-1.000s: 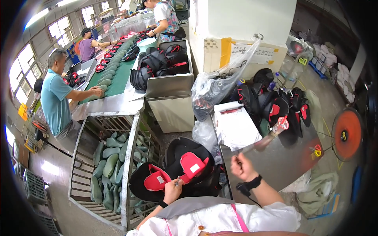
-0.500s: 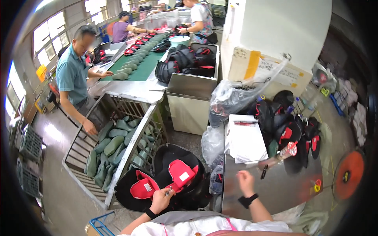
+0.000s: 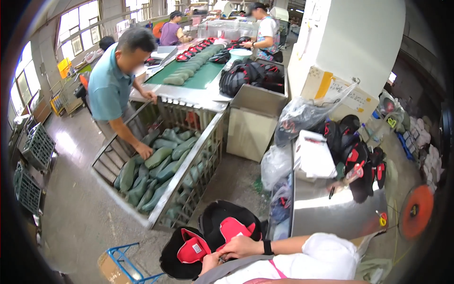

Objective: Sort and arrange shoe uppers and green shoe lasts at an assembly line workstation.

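Low in front of me is a pair of black shoe uppers with red linings, a left one (image 3: 192,249) and a right one (image 3: 233,227), each with a small white label inside the red. My left hand (image 3: 211,263) is closed at the lower edge of the red lining, and a small metal object glints at its fingertips. I cannot make out its exact kind. Right beside it, my right hand (image 3: 242,247) pinches the red lining of the right upper. The two hands nearly touch, and my fingers are partly hidden by each other.
A metal cage (image 3: 152,218) full of green shoe lasts (image 3: 165,156) stands ahead left; a person (image 3: 109,87) reaches into it. To my right, a metal table (image 3: 326,215) bears papers (image 3: 314,154), black-and-red uppers and yellow scissors (image 3: 382,218). A blue-framed cart (image 3: 127,265) stands lower left.
My right hand has left the space over the metal table and joined my left at the uppers. The view has turned, and the other person now leans further over the cage.
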Demonstrator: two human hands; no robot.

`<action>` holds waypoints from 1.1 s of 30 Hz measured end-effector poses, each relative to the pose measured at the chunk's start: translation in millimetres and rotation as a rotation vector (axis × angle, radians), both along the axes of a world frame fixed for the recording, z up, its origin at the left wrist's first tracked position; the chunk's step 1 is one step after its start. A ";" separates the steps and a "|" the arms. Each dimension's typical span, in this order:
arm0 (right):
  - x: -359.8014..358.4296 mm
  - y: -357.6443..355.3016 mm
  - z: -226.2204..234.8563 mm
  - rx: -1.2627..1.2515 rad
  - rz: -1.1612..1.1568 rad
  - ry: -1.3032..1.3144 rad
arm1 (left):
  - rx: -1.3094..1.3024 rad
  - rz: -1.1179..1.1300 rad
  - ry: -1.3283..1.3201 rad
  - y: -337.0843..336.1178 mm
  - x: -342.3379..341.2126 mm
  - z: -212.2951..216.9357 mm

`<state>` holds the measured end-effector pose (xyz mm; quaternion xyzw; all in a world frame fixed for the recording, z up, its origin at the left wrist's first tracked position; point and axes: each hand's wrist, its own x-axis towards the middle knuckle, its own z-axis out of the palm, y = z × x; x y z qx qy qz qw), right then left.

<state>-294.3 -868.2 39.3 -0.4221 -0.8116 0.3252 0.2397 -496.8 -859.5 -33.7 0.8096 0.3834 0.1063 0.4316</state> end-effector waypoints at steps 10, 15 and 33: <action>-237.7 -21.9 -1.9 -0.203 0.231 -0.027 | -0.155 0.492 -0.083 -82.5 -215.1 30.0; -349.0 5.4 -13.9 -0.064 0.609 -0.179 | -0.106 0.857 -0.117 -109.4 -297.6 43.5; -529.6 319.9 49.2 0.264 0.686 0.471 | 0.446 2.001 -0.091 84.4 -533.4 133.7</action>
